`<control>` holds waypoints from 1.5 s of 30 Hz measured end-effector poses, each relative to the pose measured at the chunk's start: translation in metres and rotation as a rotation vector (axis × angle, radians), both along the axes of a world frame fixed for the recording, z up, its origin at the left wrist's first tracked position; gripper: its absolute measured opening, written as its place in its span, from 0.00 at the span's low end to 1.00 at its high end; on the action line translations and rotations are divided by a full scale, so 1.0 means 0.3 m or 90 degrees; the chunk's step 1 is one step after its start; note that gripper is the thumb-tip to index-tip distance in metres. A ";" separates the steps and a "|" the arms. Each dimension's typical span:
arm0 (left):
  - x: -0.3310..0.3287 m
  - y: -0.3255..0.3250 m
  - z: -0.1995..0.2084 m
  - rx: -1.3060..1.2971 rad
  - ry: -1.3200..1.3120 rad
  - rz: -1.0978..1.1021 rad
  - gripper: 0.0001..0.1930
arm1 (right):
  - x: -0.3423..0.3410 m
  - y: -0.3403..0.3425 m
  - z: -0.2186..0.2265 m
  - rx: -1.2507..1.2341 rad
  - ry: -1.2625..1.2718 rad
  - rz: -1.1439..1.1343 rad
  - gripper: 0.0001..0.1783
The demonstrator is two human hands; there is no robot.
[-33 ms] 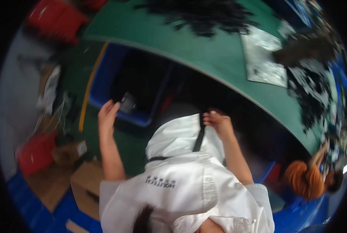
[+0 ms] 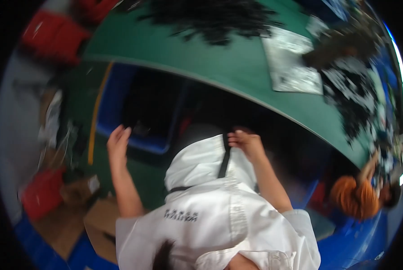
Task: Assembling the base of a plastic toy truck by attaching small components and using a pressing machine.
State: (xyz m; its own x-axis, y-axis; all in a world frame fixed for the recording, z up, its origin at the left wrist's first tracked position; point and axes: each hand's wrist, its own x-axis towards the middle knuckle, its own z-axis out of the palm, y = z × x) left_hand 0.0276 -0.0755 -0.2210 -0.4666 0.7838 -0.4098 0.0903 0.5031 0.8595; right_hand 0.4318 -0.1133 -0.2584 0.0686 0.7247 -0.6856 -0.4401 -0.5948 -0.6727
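Half-open and seemingly empty, the left hand is by the blue bin at 11 o'clock, likely placed for reach. The right hand curls at the black strip, 12 o'clock; grip unclear.

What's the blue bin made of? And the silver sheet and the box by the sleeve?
The blue bin is probably smooth plastic: straight, solid-blue walls. The silver sheet may be foil or shiny plastic; it gleams in crinkly patches. The box seems cardboard: dull, tan, flat-sided.
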 end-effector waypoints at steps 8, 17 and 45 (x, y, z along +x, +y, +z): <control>0.232 0.203 0.217 0.311 0.053 -0.018 0.16 | 0.077 -0.062 0.009 -0.049 0.025 -0.002 0.15; 0.669 0.416 0.500 0.588 0.297 -0.413 0.13 | 0.141 -0.110 0.084 -0.022 -0.007 -0.001 0.18; 0.833 0.500 0.388 0.716 0.628 -0.367 0.06 | 0.883 0.590 0.716 0.141 -0.977 -0.012 0.22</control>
State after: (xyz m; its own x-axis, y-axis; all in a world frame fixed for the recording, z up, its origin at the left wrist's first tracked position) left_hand 0.2776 0.0745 -0.1046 0.2645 0.6212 0.7376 0.7525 -0.6113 0.2450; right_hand 0.6967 0.0636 -0.0435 0.5911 0.7894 0.1658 0.7240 -0.4286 -0.5405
